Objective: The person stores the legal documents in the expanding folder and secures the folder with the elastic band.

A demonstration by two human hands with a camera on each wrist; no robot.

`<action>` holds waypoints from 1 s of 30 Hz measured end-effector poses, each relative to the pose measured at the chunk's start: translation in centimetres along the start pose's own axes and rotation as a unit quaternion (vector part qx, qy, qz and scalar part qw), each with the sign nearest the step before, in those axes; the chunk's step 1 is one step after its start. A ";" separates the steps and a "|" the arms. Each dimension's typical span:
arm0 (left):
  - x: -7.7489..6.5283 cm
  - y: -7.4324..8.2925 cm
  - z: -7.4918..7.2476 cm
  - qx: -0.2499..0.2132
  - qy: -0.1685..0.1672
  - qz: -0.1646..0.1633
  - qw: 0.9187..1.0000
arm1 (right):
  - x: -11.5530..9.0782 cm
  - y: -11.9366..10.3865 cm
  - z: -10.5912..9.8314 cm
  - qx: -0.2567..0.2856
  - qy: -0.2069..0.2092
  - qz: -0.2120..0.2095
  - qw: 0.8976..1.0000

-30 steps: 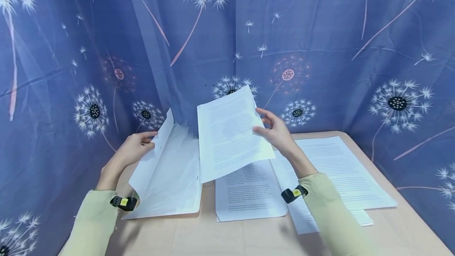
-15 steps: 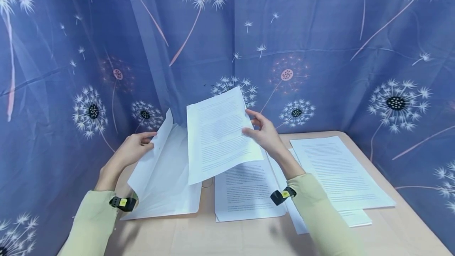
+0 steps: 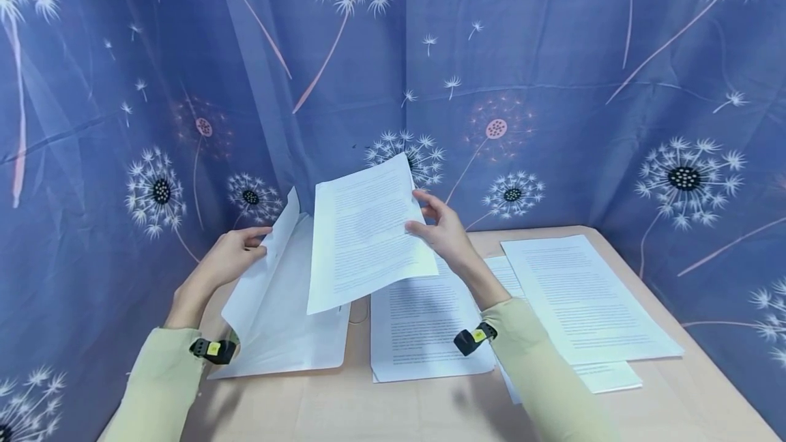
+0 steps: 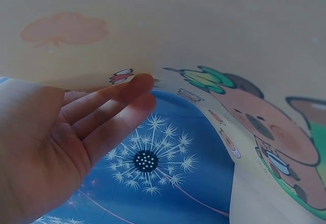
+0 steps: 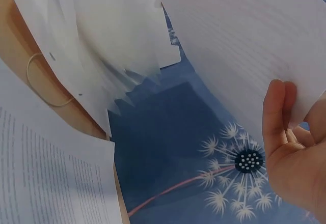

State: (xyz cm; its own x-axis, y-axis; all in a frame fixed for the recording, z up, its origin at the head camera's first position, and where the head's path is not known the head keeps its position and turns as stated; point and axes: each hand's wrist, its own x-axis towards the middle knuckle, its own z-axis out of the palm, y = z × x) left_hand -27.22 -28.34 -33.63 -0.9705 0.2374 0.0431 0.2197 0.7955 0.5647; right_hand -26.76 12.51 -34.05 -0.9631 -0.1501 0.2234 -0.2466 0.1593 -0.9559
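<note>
In the head view, my left hand (image 3: 230, 258) holds the raised cover of a folder (image 3: 307, 340) at its edge. The folder lies spread at the left with thin white sleeves inside. In the left wrist view, my fingers touch the cartoon-printed outside of the folder cover (image 4: 214, 40), which hides the thumb. My right hand (image 3: 445, 234) pinches a printed sheet of paper (image 3: 368, 237) by its right edge. The sheet is tilted in the air, partly over the folder. In the right wrist view, the sheet (image 5: 244, 35) hangs from my right hand (image 5: 298, 147).
Between the folder and the right arm lies a stack of printed pages (image 3: 424, 353). More printed sheets (image 3: 589, 299) overlap at the right. A thin elastic loop (image 5: 35, 89) sticks out from the folder's edge. A blue dandelion-patterned cloth (image 3: 552, 53) hangs behind the table (image 3: 344, 408).
My right hand has carried the sheet left toward the folder, a little more slowly at the end. My left hand has stayed put, holding the cover up.
</note>
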 end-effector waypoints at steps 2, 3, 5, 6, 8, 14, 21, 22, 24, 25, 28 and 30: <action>0.0 0.0 0.0 0.001 0.000 0.000 1.000 | 0.3 0.2 0.3 0.001 0.001 0.000 1.000; 0.1 0.0 0.1 0.001 0.000 0.000 1.000 | 0.3 0.1 0.4 0.003 0.000 0.002 1.000; 0.1 0.1 0.1 0.002 0.000 0.000 1.000 | 0.4 -0.1 0.6 0.009 -0.002 0.004 1.000; 0.1 0.1 0.1 0.002 0.000 0.001 1.000 | 0.5 -0.2 0.8 0.011 -0.003 0.005 1.000; 0.1 0.2 0.1 0.003 0.001 0.002 1.000 | 0.6 -0.3 1.0 0.010 -0.002 0.009 1.000; 0.2 0.3 0.3 0.002 -0.001 0.005 1.000 | 0.9 -0.2 1.6 0.003 0.003 0.021 1.000; 0.2 0.3 0.3 0.007 -0.001 0.012 1.000 | 1.0 0.1 2.2 0.008 -0.005 0.022 1.000; 0.2 0.4 0.3 0.009 0.000 0.013 1.000 | 1.0 0.1 2.3 0.009 -0.005 0.022 1.000; 0.2 0.4 0.2 0.011 0.001 0.013 1.000 | 1.0 0.2 2.5 0.008 -0.003 0.023 1.000; 0.2 0.4 0.2 0.012 0.001 0.012 1.000 | 1.1 0.2 2.6 0.007 -0.002 0.024 1.000; 0.2 0.4 0.3 0.012 -0.001 0.007 1.000 | 1.1 0.4 3.0 0.007 0.001 0.026 1.000; 0.2 0.4 0.3 0.014 0.000 0.007 1.000 | 1.2 0.4 3.3 0.010 0.000 0.025 1.000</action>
State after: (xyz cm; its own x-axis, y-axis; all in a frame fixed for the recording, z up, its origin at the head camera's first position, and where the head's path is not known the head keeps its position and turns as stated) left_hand -27.32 -27.81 -33.66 -0.9675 0.2475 0.0511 0.2351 0.8071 0.5416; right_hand -27.64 9.20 -34.83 -0.9741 -0.1431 0.1752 -0.1960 0.1477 -0.9694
